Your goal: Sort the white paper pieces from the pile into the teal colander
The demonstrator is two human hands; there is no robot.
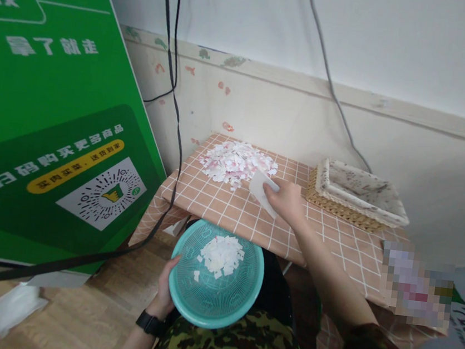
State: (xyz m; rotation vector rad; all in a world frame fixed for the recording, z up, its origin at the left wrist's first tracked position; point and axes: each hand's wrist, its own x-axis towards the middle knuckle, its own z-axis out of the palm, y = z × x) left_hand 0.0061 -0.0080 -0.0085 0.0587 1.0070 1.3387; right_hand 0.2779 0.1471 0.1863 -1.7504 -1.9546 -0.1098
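Observation:
My left hand grips the rim of a round turquoise plastic basket, held just below the table's front edge. Small white paper scraps lie in a heap inside it. Over the table, my right hand pinches a flat white card, tilted, with its edge near a pile of torn paper scraps. That pile is white with some pink pieces and spreads toward the table's back left. The fingers behind the card are partly hidden.
A brown checked cloth covers the table. At the back right sits a lined wicker basket. A tall green sign stands left, with a black cable hanging before it. A white bag lies on the floor.

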